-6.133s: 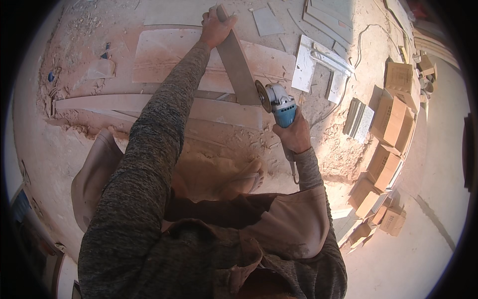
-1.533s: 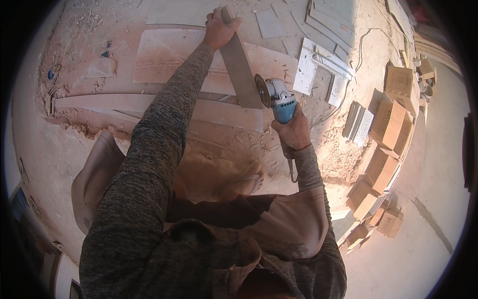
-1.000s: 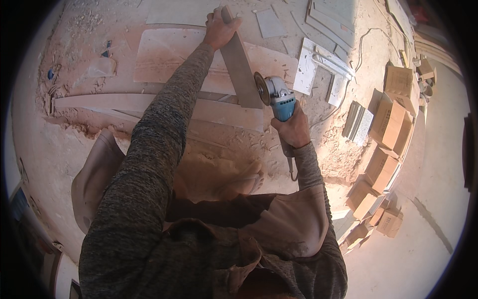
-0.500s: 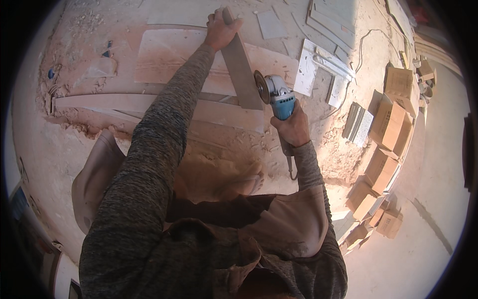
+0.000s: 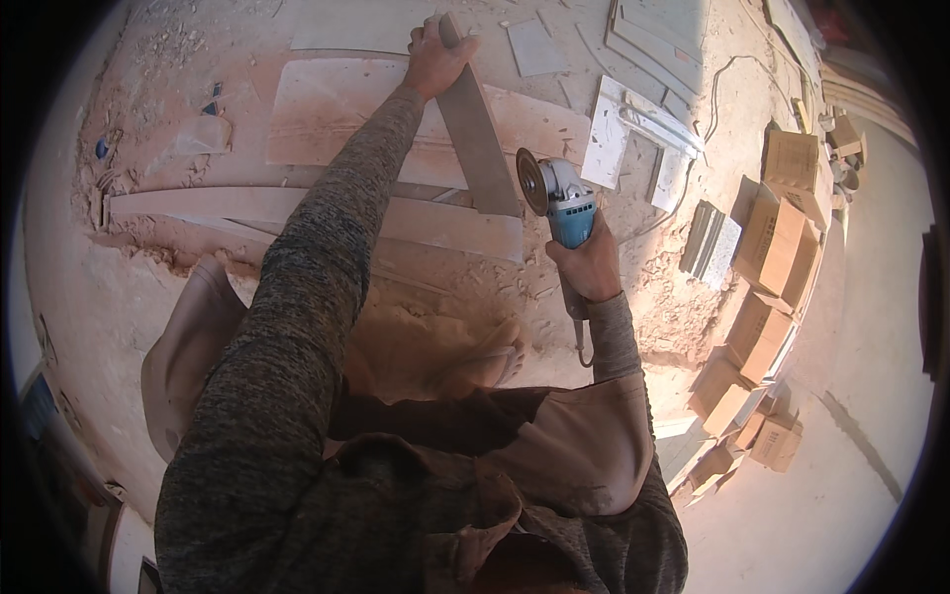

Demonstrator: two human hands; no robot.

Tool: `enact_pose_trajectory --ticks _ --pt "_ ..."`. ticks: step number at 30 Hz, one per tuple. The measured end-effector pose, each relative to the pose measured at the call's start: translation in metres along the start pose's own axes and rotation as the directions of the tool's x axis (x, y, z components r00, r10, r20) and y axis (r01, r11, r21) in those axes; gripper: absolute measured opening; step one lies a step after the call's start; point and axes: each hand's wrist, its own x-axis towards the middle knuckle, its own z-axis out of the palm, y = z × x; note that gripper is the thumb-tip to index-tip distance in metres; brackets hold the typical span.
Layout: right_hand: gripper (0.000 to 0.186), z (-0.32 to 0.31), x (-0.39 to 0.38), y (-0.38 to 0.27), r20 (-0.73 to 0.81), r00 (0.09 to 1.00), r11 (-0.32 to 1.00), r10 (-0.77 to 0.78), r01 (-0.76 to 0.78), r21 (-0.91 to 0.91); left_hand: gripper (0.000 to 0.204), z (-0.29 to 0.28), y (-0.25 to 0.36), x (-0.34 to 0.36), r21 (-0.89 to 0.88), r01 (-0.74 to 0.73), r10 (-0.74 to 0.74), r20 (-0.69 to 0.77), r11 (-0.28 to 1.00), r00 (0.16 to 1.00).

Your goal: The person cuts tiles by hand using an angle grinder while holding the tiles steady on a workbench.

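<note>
Evidently, you are at the edge-working step: the angle grinder [image 5: 571,216] in your right hand [image 5: 592,265] stands with its disc [image 5: 532,182] just beside the right long edge of the grey-brown strip [image 5: 477,144], close to the strip's near end, a narrow gap showing between them. Your left hand [image 5: 440,61] is clasped over the strip's far end, thumb on the right side and fingers on the left; your right hand is wrapped around the grinder's blue body. The strip lies slantwise over the dusty floor [image 5: 678,317], its middle crossing the wide pinkish panel [image 5: 336,109] and its near end above the long pale board [image 5: 465,228], at that board's right end. Whether the strip rests on these pieces or is held off them cannot be told, nor whether the disc is turning. As judged from this pose, the next move calls for a firm left-hand hold and a slow, even approach of the disc along the edge, the cord [image 5: 584,342] kept well behind it. Note the strip's appearance: flat, straight-sided, matte and darker than the pieces beneath, with a cleanly cut near end; its material and any fine chips are too small to make out.
</note>
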Motion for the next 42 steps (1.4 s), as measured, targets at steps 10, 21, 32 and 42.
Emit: enact_pose_trajectory --ticks 10,21,32,42 --pt "0.061 -0.004 -0.026 0.013 0.026 0.998 0.997 0.048 -0.047 -0.064 0.101 0.003 -0.002 0.003 0.005 0.020 -0.020 0.005 1.000 1.000" --pt "0.058 -0.006 -0.037 0.015 0.036 0.999 0.994 0.032 -0.028 -0.104 0.102 0.002 -0.002 0.002 0.007 0.022 -0.022 0.006 1.000 1.000" --pt "0.059 -0.004 -0.031 0.013 0.034 0.999 0.992 0.034 -0.029 -0.120 0.100 0.004 -0.002 0.002 0.009 0.012 -0.012 -0.008 1.000 1.000" --pt "0.056 -0.002 -0.027 0.009 0.031 0.999 0.991 0.022 -0.017 -0.134 0.100 0.002 0.000 0.001 0.035 0.024 -0.024 -0.002 0.999 1.000"
